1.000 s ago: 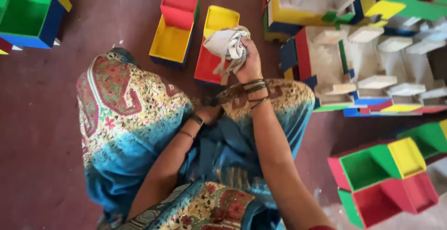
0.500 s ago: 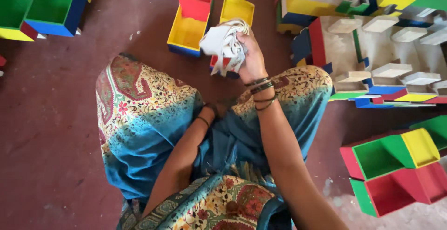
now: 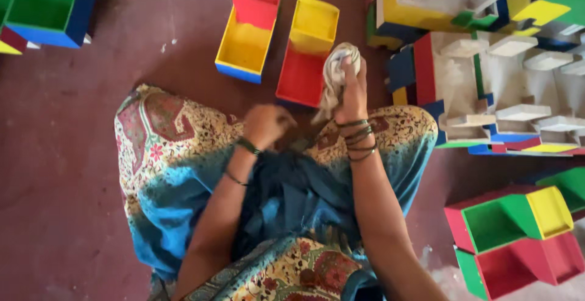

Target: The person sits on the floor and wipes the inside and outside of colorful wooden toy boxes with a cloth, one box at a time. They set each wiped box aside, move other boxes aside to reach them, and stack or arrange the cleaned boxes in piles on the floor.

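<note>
My right hand (image 3: 353, 91) grips a crumpled white cloth (image 3: 334, 75), pressed against the near right edge of the red and yellow wooden box (image 3: 308, 57) on the floor. My left hand (image 3: 265, 124) is curled into a loose fist over my lap, holding nothing I can see.
</note>
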